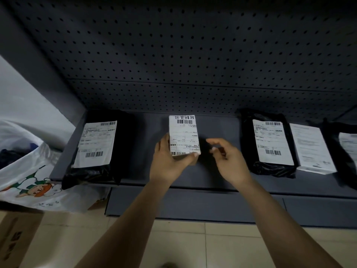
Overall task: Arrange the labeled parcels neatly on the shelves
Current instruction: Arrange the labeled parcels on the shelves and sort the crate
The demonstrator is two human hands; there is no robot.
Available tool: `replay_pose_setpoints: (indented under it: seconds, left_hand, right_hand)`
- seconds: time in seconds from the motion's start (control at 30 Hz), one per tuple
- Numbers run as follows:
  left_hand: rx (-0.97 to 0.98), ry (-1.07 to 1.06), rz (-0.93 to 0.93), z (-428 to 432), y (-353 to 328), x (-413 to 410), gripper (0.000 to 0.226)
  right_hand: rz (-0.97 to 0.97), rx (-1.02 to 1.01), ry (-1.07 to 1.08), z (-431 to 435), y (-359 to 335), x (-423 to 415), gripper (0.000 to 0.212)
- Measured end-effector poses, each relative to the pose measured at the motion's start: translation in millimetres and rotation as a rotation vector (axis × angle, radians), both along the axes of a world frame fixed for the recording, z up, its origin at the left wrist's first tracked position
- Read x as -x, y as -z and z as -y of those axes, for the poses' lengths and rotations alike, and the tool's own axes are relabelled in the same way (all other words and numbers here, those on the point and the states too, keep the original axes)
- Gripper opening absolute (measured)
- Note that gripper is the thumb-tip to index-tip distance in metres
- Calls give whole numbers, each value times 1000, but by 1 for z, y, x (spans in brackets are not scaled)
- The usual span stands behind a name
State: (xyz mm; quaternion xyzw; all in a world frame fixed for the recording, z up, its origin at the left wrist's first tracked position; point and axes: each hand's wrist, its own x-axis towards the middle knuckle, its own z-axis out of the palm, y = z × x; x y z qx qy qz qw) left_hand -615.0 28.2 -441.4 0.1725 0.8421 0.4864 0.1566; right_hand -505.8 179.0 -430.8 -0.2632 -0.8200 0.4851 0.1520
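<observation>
left hand point(167, 159) grips small labeled parcel point(184, 134), right hand point(228, 158) beside

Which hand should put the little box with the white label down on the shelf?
Probably the left hand: it grips the small box at its near end, right at a bare stretch of the shelf. The right hand is beside the box, apart from it, holding nothing.

Small parcel point(184, 134) on shelf point(222, 176), between 2 bagged parcels point(96, 147) point(270, 144)
</observation>
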Motion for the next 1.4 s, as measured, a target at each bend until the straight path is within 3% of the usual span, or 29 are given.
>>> replay_pose_setpoints:
  seconds: [0.13, 0.3, 0.4, 0.57, 0.7, 0.83, 0.9, 1.0, 1.13, 1.27, 1.4]
  left_hand:
    - [39, 65, 2, 3, -4, 13, 83]
    - [70, 67, 52, -5, -10, 6, 101]
    - [110, 61, 29, -10, -11, 7, 98]
    - [241, 330, 54, -6, -29, 30, 87]
    - [394, 584, 35, 4, -38, 47, 103]
    - [422, 659, -21, 5, -37, 53, 97]
    - [385, 568, -109, 5, -33, 46, 92]
    - [235, 266, -221, 10, -30, 22, 85]
    - [3, -14, -72, 22, -14, -22, 74]
    - [-209, 58, 205, 22, -4, -46, 47]
    - [-294, 98, 329, 17, 0, -40, 47]
  right_hand:
    - [87, -74, -140, -5, -3, 11, 45]
    - [157, -82, -317, 0, -8, 18, 60]
    - [87, -103, -289, 0, -9, 13, 56]
    - [48, -252, -120, -20, -17, 8, 47]
    - [239, -203, -214, -33, -25, 5, 76]
    - [328, -57, -382, -35, -25, 3, 95]
    - [292, -61, -343, -34, -23, 2, 95]
    - [244, -121, -252, -26, -18, -2, 100]
    - [227, -120, -243, -12, -15, -14, 103]
    - [128, 63, -190, 0, -5, -22, 71]
    - [95, 206, -20, 13, 3, -22, 46]
